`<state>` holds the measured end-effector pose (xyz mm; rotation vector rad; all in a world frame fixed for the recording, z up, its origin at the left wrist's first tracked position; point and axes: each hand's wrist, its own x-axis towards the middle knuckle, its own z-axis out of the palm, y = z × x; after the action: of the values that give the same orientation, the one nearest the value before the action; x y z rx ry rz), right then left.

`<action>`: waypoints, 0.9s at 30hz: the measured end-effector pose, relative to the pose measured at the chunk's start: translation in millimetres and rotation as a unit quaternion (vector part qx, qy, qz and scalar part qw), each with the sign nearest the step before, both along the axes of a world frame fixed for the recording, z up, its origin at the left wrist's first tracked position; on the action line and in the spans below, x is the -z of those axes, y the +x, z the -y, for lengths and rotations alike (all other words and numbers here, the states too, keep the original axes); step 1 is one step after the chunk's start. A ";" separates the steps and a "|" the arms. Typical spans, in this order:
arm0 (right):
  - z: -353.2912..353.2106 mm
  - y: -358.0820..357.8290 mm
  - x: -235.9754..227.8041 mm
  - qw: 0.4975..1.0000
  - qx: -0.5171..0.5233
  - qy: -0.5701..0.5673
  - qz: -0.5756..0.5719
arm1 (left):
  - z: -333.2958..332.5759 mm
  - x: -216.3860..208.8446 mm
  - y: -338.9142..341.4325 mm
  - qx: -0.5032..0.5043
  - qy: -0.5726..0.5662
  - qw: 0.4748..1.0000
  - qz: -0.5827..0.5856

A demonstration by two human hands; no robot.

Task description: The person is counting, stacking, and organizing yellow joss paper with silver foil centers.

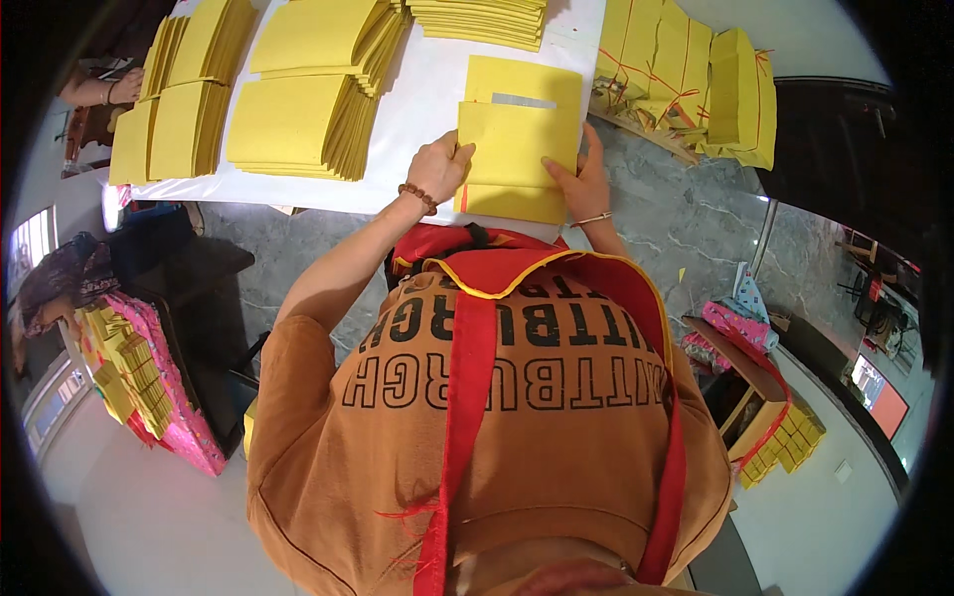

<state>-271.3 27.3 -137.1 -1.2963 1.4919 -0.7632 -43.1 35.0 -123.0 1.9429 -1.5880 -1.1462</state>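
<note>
At the table's near edge I hold a folded sheet of yellow paper (pixel 522 139) between both hands. My left hand (pixel 439 171) is closed on its left edge, with the thumb on top. On the right edge my right hand (pixel 584 184) grips with its thumb pressed on the front and fingers along the side. The flap lies folded across the sheet, and a silvery grey strip (pixel 524 101) shows above it. A small red mark (pixel 464 199) shows at the lower left. More yellow paper lies beneath or behind; how many layers I cannot tell.
Stacks of folded yellow paper (pixel 298 124) stand on the white-covered table (pixel 422 94) to the left, with another stack (pixel 477 20) farther back. Tied yellow bundles (pixel 686 74) lie at the right. Another person's hand (pixel 126 87) shows at the far left. Pink-covered surfaces (pixel 189 417) hold more bundles.
</note>
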 end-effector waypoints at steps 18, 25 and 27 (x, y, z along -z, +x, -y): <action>-3.6 5.4 -1.9 0.989 -0.013 -0.054 -0.138 | 6.0 -34.8 -21.5 0.122 -0.318 0.920 0.196; -3.5 4.4 1.6 0.990 -0.014 -0.088 -0.112 | 6.5 9.1 -52.2 0.253 -0.317 0.886 0.226; -7.0 8.0 -11.4 0.993 -0.021 -0.049 -0.103 | 3.9 9.9 -50.5 0.254 -0.314 0.886 0.230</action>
<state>-263.3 34.2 -125.7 -1.5131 1.6006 -0.6984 -93.6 31.0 -132.9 1.4429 -2.4326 -0.2106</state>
